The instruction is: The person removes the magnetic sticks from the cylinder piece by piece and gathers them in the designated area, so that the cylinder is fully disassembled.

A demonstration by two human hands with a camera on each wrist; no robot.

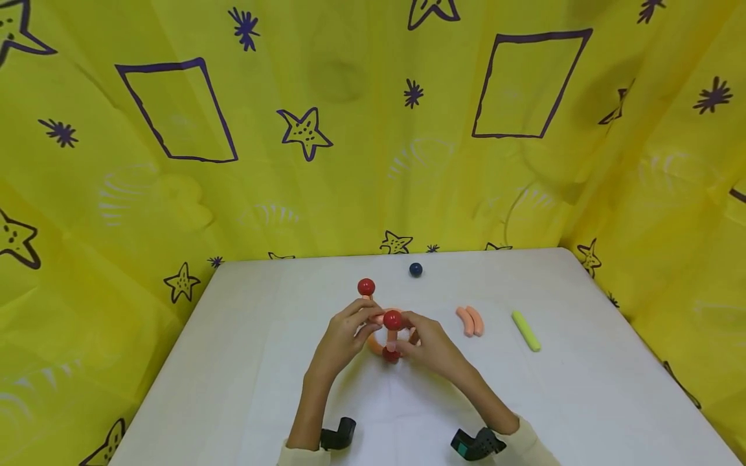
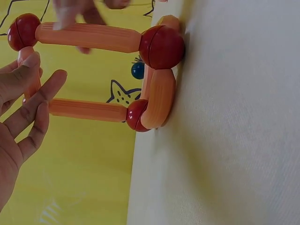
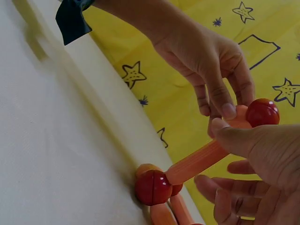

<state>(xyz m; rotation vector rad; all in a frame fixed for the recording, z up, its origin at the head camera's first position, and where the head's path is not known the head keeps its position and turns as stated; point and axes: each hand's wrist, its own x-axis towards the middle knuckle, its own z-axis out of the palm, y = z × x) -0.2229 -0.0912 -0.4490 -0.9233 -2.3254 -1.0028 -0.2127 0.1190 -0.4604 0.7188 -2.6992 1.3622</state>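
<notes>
A frame of orange rods and red balls stands on the white table (image 1: 280, 401), with a ring of curved orange rods (image 1: 375, 343) at its base. Upright rods (image 2: 89, 37) rise from it to red balls (image 1: 393, 320) at the top. My left hand (image 1: 340, 340) pinches a short orange rod (image 2: 31, 77) between thumb and fingers, beside a top red ball (image 3: 262, 113). At the near upright rod (image 3: 199, 161) is my right hand (image 1: 434, 346), its thumb on one side and a fingertip showing past the other, just below the ball.
Two curved orange rods (image 1: 469, 321) lie right of the frame, with a straight yellow-green rod (image 1: 526, 331) farther right. A dark blue ball (image 1: 416, 270) sits near the table's back edge. Yellow patterned curtain (image 1: 361, 194) surrounds the back and sides.
</notes>
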